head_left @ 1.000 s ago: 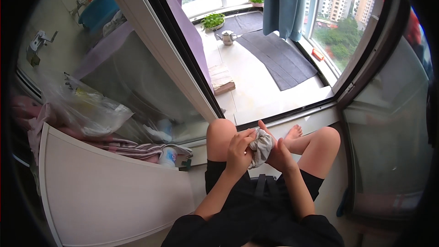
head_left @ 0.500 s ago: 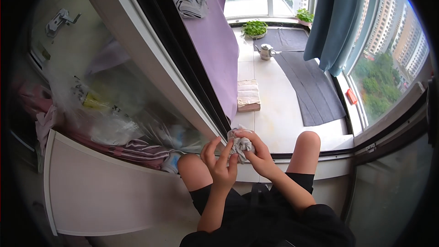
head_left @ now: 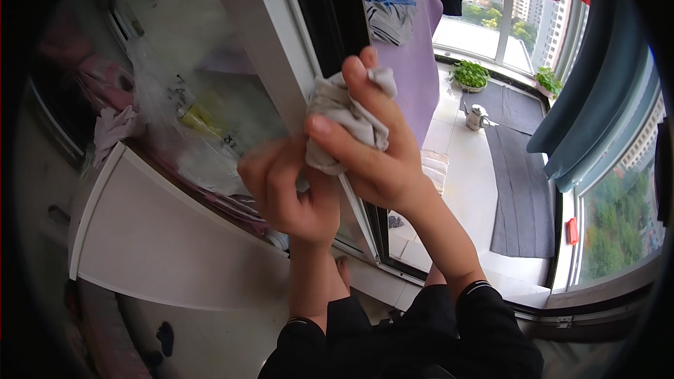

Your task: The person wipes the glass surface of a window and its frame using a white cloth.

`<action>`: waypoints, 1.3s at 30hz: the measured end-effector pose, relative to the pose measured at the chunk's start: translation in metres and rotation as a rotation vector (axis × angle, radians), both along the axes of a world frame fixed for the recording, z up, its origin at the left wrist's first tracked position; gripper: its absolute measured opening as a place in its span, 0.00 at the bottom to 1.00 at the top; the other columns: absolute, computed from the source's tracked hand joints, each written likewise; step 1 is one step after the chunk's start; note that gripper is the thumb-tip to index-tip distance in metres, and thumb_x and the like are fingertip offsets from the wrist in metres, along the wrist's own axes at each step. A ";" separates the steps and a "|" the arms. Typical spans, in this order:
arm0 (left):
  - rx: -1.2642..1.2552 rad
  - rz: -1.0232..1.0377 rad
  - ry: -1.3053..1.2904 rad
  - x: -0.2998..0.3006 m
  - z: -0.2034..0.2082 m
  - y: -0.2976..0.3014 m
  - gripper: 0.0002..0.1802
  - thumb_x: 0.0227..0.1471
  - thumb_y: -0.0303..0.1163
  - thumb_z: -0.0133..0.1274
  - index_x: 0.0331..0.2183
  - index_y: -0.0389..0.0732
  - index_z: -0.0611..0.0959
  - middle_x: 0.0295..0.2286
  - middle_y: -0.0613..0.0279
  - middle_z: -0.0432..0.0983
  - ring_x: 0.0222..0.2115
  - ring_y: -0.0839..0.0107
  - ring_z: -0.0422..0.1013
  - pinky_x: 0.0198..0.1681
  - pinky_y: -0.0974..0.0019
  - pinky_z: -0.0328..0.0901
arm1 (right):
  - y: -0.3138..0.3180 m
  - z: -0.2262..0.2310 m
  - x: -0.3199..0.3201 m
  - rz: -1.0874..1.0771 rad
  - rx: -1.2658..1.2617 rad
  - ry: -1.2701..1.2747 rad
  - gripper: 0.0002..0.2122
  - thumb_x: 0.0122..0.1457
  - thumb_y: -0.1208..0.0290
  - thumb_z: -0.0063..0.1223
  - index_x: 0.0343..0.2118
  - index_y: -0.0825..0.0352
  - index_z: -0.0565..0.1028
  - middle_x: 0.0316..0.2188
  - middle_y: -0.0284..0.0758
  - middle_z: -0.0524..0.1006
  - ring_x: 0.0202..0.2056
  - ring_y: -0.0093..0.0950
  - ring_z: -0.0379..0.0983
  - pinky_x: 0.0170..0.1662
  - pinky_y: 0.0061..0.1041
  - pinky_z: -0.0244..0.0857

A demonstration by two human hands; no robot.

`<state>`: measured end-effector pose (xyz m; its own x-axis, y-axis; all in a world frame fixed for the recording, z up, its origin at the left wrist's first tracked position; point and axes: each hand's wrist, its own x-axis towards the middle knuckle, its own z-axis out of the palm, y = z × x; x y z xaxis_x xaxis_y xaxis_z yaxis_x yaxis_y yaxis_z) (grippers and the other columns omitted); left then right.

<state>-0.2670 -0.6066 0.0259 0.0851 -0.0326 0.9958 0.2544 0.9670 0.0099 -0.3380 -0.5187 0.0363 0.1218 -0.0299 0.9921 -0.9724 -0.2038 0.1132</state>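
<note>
One crumpled pale cloth (head_left: 340, 109) is held up in the middle of the scene, in front of a white door frame (head_left: 263, 31), by a person in dark clothes. The right hand (head_left: 386, 158) has its fingers clamped on the cloth, the thumb pressed across the near side and the forefinger over the right side. The left hand (head_left: 295, 193), slightly blurred, is just beside the cloth's lower left with its fingers curled; whether they grip the fabric cannot be told. On the left, a clear plastic bag (head_left: 207, 130) lies beyond a pale board (head_left: 175, 231), and a dark slipper (head_left: 166, 338) rests on the floor at near left. Through the doorway on the right, a metal kettle (head_left: 477, 119) stands near a leafy green plant (head_left: 470, 72), beside a grey mat (head_left: 519, 189). Blue curtains (head_left: 597, 126) hang at far right, with tall buildings visible outside the windows.
</note>
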 end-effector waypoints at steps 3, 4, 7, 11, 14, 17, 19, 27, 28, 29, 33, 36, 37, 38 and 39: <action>0.051 -0.064 -0.044 0.004 0.017 -0.005 0.11 0.45 0.24 0.51 0.35 0.36 0.74 0.31 0.60 0.70 0.30 0.64 0.66 0.36 0.62 0.60 | -0.010 0.022 0.004 -0.003 -0.081 -0.009 0.20 0.40 0.85 0.54 0.41 0.64 0.75 0.49 0.48 0.65 0.51 0.45 0.62 0.54 0.42 0.54; 0.102 -0.182 -0.057 0.003 0.016 -0.006 0.12 0.46 0.24 0.50 0.37 0.35 0.73 0.33 0.58 0.69 0.31 0.63 0.66 0.38 0.63 0.60 | -0.012 0.011 0.003 -0.095 -0.096 -0.005 0.19 0.39 0.82 0.55 0.39 0.64 0.76 0.45 0.43 0.68 0.47 0.42 0.65 0.52 0.42 0.57; 0.292 -0.507 -0.043 -0.010 -0.020 -0.004 0.15 0.48 0.25 0.46 0.41 0.35 0.70 0.39 0.56 0.65 0.36 0.66 0.64 0.42 0.64 0.58 | 0.000 -0.035 0.013 -0.243 -0.020 -0.096 0.16 0.35 0.81 0.55 0.33 0.65 0.78 0.36 0.37 0.72 0.42 0.38 0.69 0.51 0.42 0.60; 0.779 -0.712 -0.258 -0.014 -0.102 0.000 0.15 0.54 0.32 0.39 0.43 0.36 0.66 0.41 0.57 0.60 0.39 0.71 0.60 0.44 0.67 0.56 | 0.012 -0.112 0.028 -0.229 0.092 -0.253 0.14 0.36 0.83 0.56 0.31 0.64 0.78 0.33 0.34 0.74 0.39 0.37 0.71 0.49 0.41 0.63; 0.853 -0.649 -0.263 -0.014 -0.153 0.016 0.16 0.55 0.33 0.38 0.44 0.36 0.64 0.41 0.56 0.59 0.40 0.69 0.59 0.46 0.66 0.53 | 0.015 -0.140 0.030 -0.310 0.123 -0.258 0.14 0.38 0.80 0.59 0.32 0.62 0.78 0.36 0.34 0.74 0.44 0.41 0.69 0.50 0.42 0.62; 0.813 -0.530 -0.359 -0.007 -0.158 0.024 0.17 0.54 0.31 0.39 0.45 0.35 0.63 0.43 0.54 0.58 0.43 0.65 0.58 0.48 0.62 0.51 | 0.015 -0.133 0.020 -0.344 0.044 -0.223 0.16 0.37 0.81 0.60 0.34 0.62 0.78 0.38 0.35 0.74 0.47 0.44 0.66 0.51 0.43 0.60; 0.517 -0.372 -0.364 0.000 -0.141 0.017 0.27 0.52 0.34 0.43 0.52 0.34 0.58 0.50 0.46 0.52 0.52 0.54 0.51 0.54 0.55 0.46 | 0.015 -0.122 0.006 -0.171 -0.044 -0.195 0.16 0.40 0.83 0.58 0.36 0.65 0.76 0.40 0.41 0.72 0.49 0.47 0.64 0.53 0.46 0.56; 0.391 -0.405 -0.481 -0.002 -0.060 0.006 0.40 0.50 0.36 0.46 0.57 0.34 0.44 0.56 0.45 0.41 0.57 0.55 0.42 0.57 0.55 0.40 | 0.002 -0.063 -0.026 0.914 -0.133 -0.883 0.21 0.56 0.66 0.44 0.51 0.69 0.62 0.49 0.42 0.65 0.48 0.30 0.65 0.51 0.26 0.59; 0.419 -0.395 -0.469 -0.002 -0.061 0.007 0.40 0.49 0.32 0.47 0.57 0.33 0.45 0.56 0.45 0.44 0.56 0.56 0.47 0.57 0.58 0.43 | -0.003 -0.050 -0.024 0.957 -0.124 -0.927 0.20 0.58 0.65 0.41 0.51 0.71 0.62 0.48 0.40 0.67 0.46 0.25 0.65 0.49 0.23 0.58; 0.399 -0.367 -0.476 0.005 -0.054 0.007 0.40 0.49 0.32 0.47 0.57 0.33 0.45 0.56 0.45 0.44 0.56 0.56 0.47 0.57 0.58 0.43 | -0.006 -0.028 -0.019 1.013 -0.109 -0.955 0.19 0.60 0.64 0.39 0.50 0.72 0.63 0.46 0.38 0.68 0.43 0.21 0.66 0.48 0.19 0.58; 0.396 -0.255 -0.425 0.009 -0.049 0.011 0.38 0.46 0.23 0.49 0.56 0.30 0.50 0.53 0.45 0.52 0.53 0.56 0.55 0.54 0.61 0.50 | -0.009 0.042 -0.027 0.785 -0.109 -0.673 0.16 0.62 0.69 0.35 0.49 0.72 0.64 0.41 0.31 0.70 0.40 0.15 0.65 0.44 0.14 0.58; 0.421 -0.302 -0.428 0.010 -0.051 0.008 0.36 0.45 0.22 0.50 0.55 0.29 0.54 0.51 0.45 0.57 0.51 0.58 0.57 0.54 0.60 0.51 | -0.008 0.088 -0.034 0.728 -0.076 -0.556 0.13 0.60 0.64 0.41 0.41 0.67 0.70 0.31 0.27 0.73 0.31 0.13 0.68 0.34 0.14 0.62; 0.433 -0.308 -0.424 0.008 -0.051 0.010 0.36 0.45 0.22 0.50 0.55 0.29 0.54 0.51 0.45 0.57 0.51 0.58 0.57 0.54 0.60 0.51 | -0.004 0.092 -0.050 0.694 -0.085 -0.651 0.13 0.60 0.63 0.41 0.40 0.67 0.70 0.31 0.27 0.73 0.31 0.13 0.68 0.34 0.14 0.62; 0.435 -0.278 -0.410 0.006 -0.051 0.011 0.36 0.42 0.24 0.53 0.53 0.30 0.57 0.48 0.47 0.60 0.47 0.58 0.60 0.50 0.60 0.54 | -0.001 0.087 -0.055 0.650 -0.080 -0.637 0.12 0.60 0.65 0.41 0.40 0.67 0.70 0.31 0.28 0.73 0.31 0.14 0.68 0.35 0.14 0.62; 0.437 -0.238 -0.401 0.004 -0.052 0.011 0.36 0.39 0.27 0.56 0.51 0.31 0.61 0.45 0.49 0.63 0.43 0.59 0.63 0.47 0.61 0.57 | -0.001 0.085 -0.055 0.615 -0.077 -0.627 0.11 0.60 0.67 0.41 0.39 0.67 0.70 0.31 0.28 0.73 0.32 0.15 0.68 0.36 0.15 0.62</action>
